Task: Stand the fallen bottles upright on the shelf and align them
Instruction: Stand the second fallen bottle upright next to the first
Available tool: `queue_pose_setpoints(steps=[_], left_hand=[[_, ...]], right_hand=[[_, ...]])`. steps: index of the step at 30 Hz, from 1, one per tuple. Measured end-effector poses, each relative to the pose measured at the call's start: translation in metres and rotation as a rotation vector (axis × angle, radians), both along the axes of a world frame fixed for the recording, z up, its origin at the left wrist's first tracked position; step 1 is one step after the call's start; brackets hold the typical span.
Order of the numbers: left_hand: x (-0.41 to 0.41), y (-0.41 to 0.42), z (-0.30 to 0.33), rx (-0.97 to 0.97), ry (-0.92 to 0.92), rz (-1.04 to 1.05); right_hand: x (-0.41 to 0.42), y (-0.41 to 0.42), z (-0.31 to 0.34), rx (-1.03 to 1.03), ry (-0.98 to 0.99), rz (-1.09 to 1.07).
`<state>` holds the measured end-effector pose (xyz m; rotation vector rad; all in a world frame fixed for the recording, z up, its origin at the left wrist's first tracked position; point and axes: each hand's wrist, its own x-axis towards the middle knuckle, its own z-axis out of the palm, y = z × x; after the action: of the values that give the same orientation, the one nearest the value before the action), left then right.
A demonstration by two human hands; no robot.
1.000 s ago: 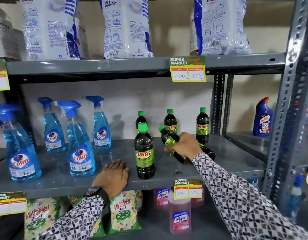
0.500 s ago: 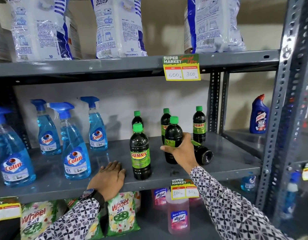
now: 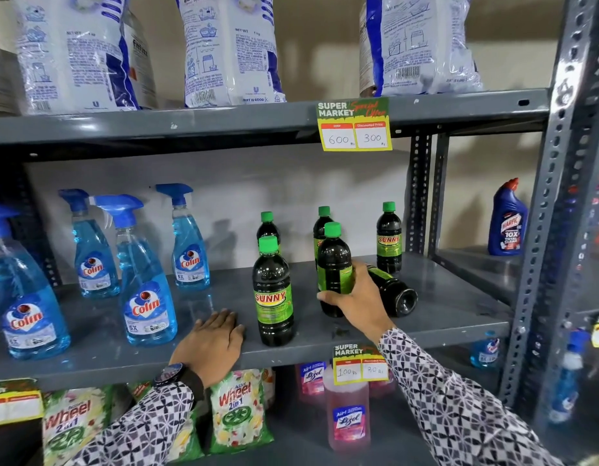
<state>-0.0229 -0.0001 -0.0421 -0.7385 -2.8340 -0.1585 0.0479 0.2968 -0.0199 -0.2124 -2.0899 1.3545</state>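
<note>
Dark green-capped Sunny bottles stand on the grey middle shelf (image 3: 452,297). My right hand (image 3: 356,302) grips one upright bottle (image 3: 334,260) that rests on the shelf. Behind that hand another Sunny bottle (image 3: 395,292) lies on its side, base toward me. A front bottle (image 3: 273,294) stands upright left of the held one. Three more stand at the back: left (image 3: 267,227), middle (image 3: 322,220), right (image 3: 388,238). My left hand (image 3: 214,339) lies flat on the shelf's front edge, fingers together, holding nothing.
Blue Colin spray bottles (image 3: 146,290) fill the shelf's left half. Detergent bags (image 3: 230,48) sit on the shelf above. A blue Harpic bottle (image 3: 508,220) stands in the right bay. Wheel packets (image 3: 239,415) and pink Lizol bottles (image 3: 348,415) are below. A steel upright (image 3: 560,196) stands at the right.
My right hand lifted a tilted Sunny bottle and stood it upright on the shelf, still gripping it. The left hand stayed on the shelf edge.
</note>
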Motion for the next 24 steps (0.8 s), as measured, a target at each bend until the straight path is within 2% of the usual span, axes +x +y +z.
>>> queue_pose_setpoints(steps=[3, 8, 16, 20, 24], left_hand=[[0.0001, 0.0003, 0.0005, 0.013, -0.009, 0.0], [0.0013, 0.0009, 0.0014, -0.009, -0.002, -0.003], [0.0021, 0.0004, 0.0015, 0.009, -0.016, 0.001], [0.0015, 0.0004, 0.0012, -0.001, -0.013, -0.004], [0.0011, 0.0002, 0.0014, -0.03, -0.003, -0.006]], right_hand=[[0.0019, -0.0046, 0.0032, 0.073, -0.006, -0.032], [0.0037, 0.0007, 0.0, 0.012, -0.04, 0.056], [0.0059, -0.0055, 0.0037, 0.076, -0.006, 0.005], [0.0055, -0.0006, 0.0014, 0.006, -0.024, 0.105], [0.0048, 0.0004, -0.0003, -0.007, -0.019, 0.087]])
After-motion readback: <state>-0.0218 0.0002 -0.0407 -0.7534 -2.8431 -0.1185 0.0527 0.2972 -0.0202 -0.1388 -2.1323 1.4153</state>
